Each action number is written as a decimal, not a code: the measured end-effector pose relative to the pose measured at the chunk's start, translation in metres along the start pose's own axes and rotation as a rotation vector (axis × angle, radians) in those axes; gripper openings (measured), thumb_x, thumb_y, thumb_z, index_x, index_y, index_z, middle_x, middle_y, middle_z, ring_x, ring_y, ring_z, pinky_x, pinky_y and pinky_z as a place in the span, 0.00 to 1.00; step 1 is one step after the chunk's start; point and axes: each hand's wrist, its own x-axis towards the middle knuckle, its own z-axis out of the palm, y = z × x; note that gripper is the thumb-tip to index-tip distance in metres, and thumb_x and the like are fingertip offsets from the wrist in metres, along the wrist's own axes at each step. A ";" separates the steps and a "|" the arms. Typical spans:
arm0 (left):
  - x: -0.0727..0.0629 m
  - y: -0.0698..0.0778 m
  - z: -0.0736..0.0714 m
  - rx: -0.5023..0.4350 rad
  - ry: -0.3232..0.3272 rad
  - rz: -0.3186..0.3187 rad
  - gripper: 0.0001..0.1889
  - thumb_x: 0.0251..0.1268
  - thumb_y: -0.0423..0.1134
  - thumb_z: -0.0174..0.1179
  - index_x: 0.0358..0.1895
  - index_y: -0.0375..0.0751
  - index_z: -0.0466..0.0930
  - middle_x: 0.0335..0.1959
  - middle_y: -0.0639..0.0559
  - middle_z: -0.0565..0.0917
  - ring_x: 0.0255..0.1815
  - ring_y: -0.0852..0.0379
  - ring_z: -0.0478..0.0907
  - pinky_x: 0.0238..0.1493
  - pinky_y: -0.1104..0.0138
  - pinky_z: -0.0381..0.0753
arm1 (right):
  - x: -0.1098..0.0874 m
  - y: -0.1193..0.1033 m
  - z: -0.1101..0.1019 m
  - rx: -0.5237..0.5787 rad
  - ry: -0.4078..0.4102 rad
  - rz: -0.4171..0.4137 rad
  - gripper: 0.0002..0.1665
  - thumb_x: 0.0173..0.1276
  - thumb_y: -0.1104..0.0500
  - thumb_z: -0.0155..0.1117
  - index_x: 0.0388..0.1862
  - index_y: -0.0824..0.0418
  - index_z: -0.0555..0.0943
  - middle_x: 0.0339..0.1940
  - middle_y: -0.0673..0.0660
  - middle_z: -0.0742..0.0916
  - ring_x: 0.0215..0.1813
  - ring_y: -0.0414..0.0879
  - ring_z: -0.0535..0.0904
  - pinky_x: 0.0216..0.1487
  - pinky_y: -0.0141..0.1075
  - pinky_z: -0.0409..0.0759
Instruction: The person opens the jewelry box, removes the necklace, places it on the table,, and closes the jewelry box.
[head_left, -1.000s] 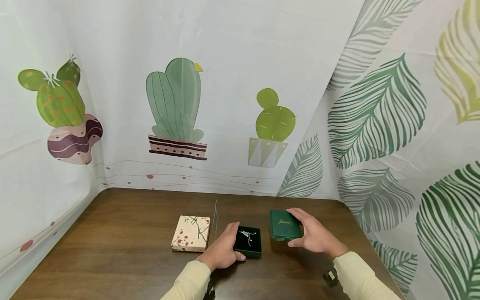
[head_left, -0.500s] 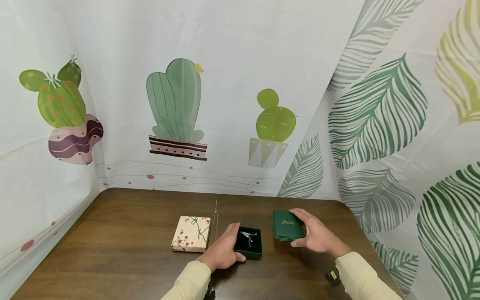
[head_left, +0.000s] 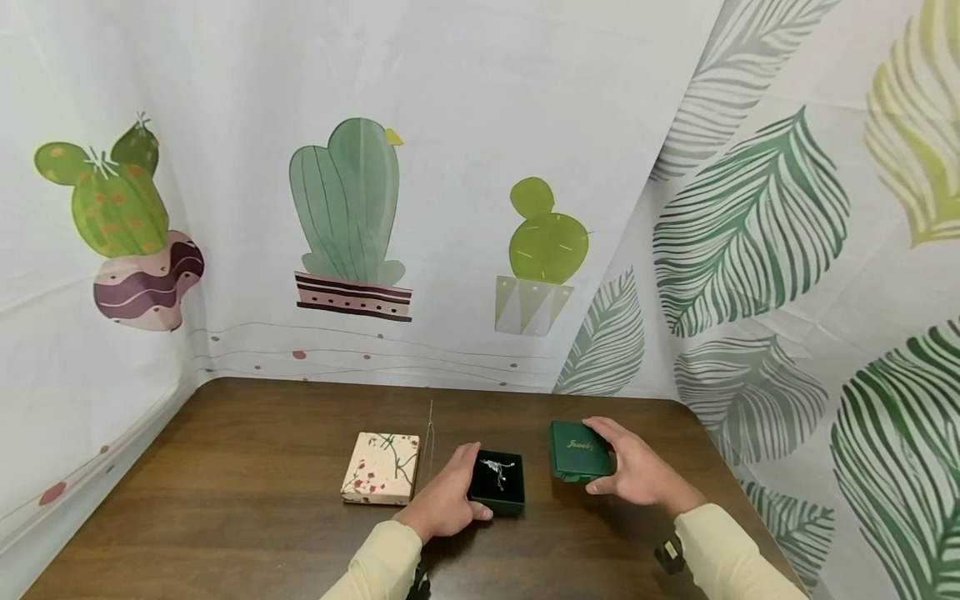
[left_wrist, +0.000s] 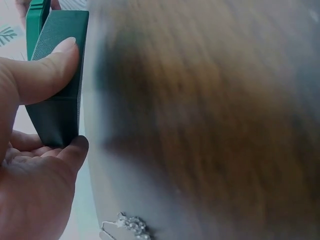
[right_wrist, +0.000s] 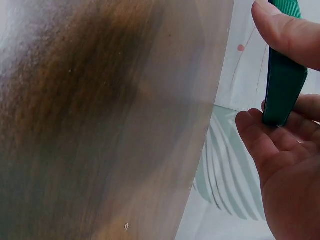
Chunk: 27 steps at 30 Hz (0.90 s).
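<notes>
My left hand (head_left: pixel 447 496) grips the left side of a dark green jewelry box base (head_left: pixel 501 507), its thumb along the near wall. Inside, on black padding, lies a silver piece of jewelry (head_left: pixel 497 472) with dangling parts. To the right, my right hand (head_left: pixel 636 468) holds the green lid (head_left: pixel 580 450) between thumb and fingers; gold lettering shows on its top. In the right wrist view the thumb presses one edge of the lid (right_wrist: pixel 286 87) and the fingers support the opposite one. Lid and base are apart.
A cream box with red blossoms (head_left: pixel 381 468) stands left of my left hand. Between them a thin chain (head_left: pixel 431 433) lies on the brown wooden table (head_left: pixel 247 500). A stone-studded silver ornament (left_wrist: pixel 132 226) appears low in the left wrist view. Printed cloth (head_left: pixel 450 167) hangs behind the table.
My right hand has carried the lid slightly to the right, widening the gap to the base. The left hand and the base stay in place.
</notes>
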 end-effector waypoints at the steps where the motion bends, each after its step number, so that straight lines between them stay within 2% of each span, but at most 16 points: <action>1: 0.000 0.000 0.000 -0.002 -0.003 -0.005 0.52 0.61 0.40 0.75 0.81 0.27 0.50 0.82 0.33 0.58 0.80 0.37 0.63 0.75 0.45 0.69 | 0.000 0.000 0.000 -0.002 -0.001 0.004 0.57 0.49 0.56 0.87 0.75 0.67 0.69 0.73 0.63 0.77 0.65 0.54 0.77 0.61 0.42 0.80; 5: 0.000 0.001 -0.001 -0.009 -0.005 -0.015 0.52 0.62 0.40 0.75 0.82 0.28 0.50 0.83 0.34 0.57 0.81 0.38 0.63 0.76 0.45 0.69 | -0.001 0.002 -0.002 -0.012 0.002 0.015 0.57 0.49 0.55 0.87 0.75 0.66 0.69 0.73 0.62 0.77 0.66 0.54 0.77 0.63 0.44 0.79; 12: -0.001 0.004 -0.002 -0.023 -0.004 -0.009 0.53 0.63 0.41 0.74 0.82 0.29 0.48 0.83 0.33 0.55 0.80 0.37 0.64 0.74 0.44 0.70 | -0.002 0.004 -0.003 -0.003 0.011 0.004 0.57 0.47 0.54 0.88 0.75 0.66 0.70 0.72 0.61 0.78 0.64 0.52 0.78 0.62 0.40 0.79; 22: 0.000 0.007 -0.003 -0.044 0.002 -0.010 0.53 0.63 0.41 0.74 0.83 0.30 0.48 0.84 0.34 0.54 0.81 0.37 0.63 0.74 0.43 0.69 | -0.004 0.005 -0.003 -0.001 0.002 0.013 0.57 0.48 0.53 0.88 0.75 0.66 0.69 0.73 0.62 0.78 0.66 0.53 0.77 0.64 0.43 0.79; 27: 0.002 0.011 -0.004 -0.047 0.032 0.010 0.53 0.62 0.41 0.75 0.82 0.30 0.49 0.83 0.35 0.57 0.80 0.38 0.64 0.75 0.44 0.69 | -0.004 0.005 -0.004 0.003 0.002 0.001 0.58 0.48 0.53 0.88 0.75 0.66 0.69 0.72 0.61 0.78 0.65 0.53 0.77 0.64 0.42 0.78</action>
